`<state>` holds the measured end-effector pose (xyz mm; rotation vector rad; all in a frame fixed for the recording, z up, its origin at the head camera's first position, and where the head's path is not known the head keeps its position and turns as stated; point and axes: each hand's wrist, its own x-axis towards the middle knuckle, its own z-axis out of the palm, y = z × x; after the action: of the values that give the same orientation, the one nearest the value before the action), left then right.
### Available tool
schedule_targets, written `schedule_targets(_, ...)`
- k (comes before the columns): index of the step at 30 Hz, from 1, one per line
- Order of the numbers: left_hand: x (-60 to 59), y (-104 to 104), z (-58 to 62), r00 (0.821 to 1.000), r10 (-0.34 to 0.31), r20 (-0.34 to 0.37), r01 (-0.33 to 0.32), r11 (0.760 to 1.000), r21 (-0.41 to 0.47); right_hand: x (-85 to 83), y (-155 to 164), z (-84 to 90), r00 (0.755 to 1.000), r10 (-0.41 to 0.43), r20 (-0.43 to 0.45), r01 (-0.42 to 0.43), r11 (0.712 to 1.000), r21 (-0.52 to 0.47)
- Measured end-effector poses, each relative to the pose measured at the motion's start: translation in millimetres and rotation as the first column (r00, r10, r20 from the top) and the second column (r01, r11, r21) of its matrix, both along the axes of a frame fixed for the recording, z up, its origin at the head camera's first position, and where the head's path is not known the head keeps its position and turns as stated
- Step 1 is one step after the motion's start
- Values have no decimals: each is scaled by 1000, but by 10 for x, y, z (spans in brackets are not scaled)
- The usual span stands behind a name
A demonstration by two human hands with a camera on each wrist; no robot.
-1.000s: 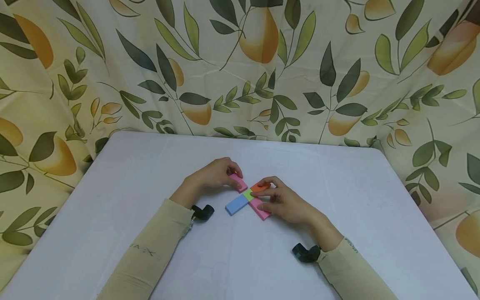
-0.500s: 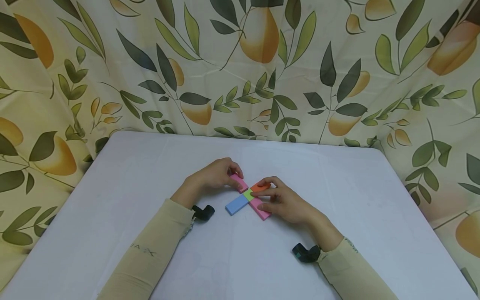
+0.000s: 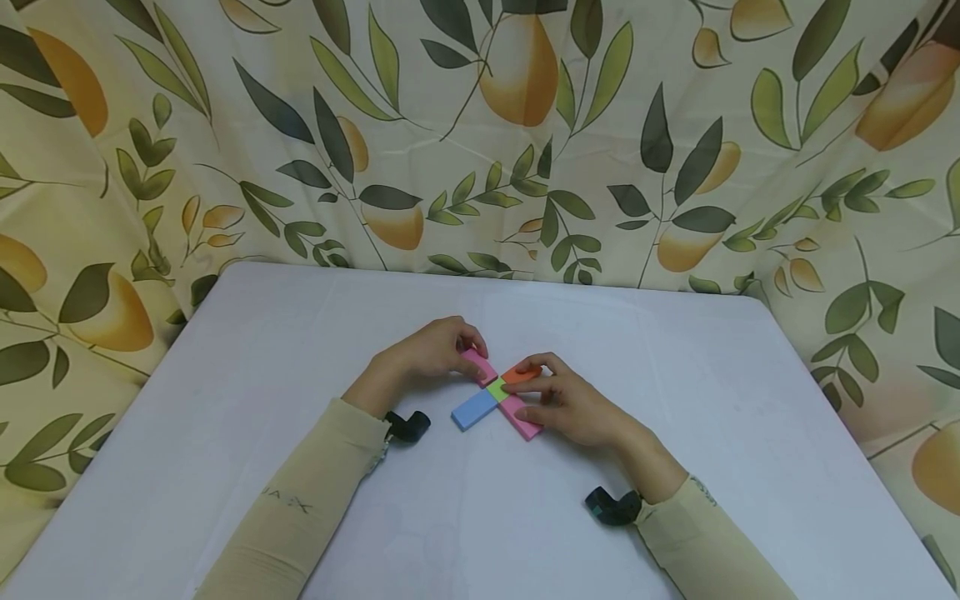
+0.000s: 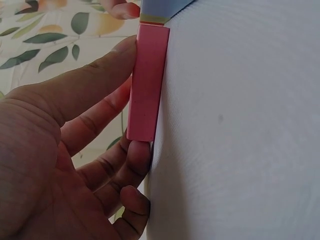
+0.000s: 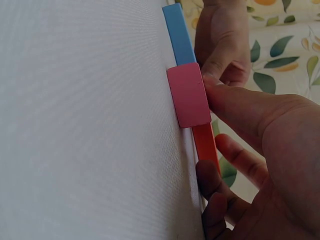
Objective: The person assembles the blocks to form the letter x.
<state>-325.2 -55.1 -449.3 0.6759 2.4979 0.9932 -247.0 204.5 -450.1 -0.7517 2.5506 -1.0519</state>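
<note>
Several coloured blocks lie on the table in a cross. A green block [image 3: 496, 388] is at the centre, with a blue block [image 3: 474, 410] at lower left and an orange block [image 3: 514, 377] at upper right. My left hand [image 3: 429, 346] pinches the upper-left pink block [image 4: 147, 85] between thumb and fingers, its inner end close against the green one. My right hand [image 3: 579, 402] holds the cross from the right: its thumb is on the lower-right pink block [image 5: 190, 95], one fingertip reaches the green block, and other fingers bend round the orange block's outer end, partly hiding it.
The white-covered table [image 3: 360, 517] extends around the blocks. A leaf-and-fruit patterned cloth [image 3: 465, 142] hangs behind and beside it. Dark wrist cameras [image 3: 408, 426] sit on both wrists, just above the tabletop.
The left hand has shifted very slightly to the right with its pink block, narrowing the gap to the green block. The right hand and the other blocks look unmoved.
</note>
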Motion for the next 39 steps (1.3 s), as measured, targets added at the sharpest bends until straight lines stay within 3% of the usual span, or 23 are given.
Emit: schedule_targets(39,50,21,68,999,-35,-7,34,999,-32,6,8,-44,999,-24,22,24,1000,0)
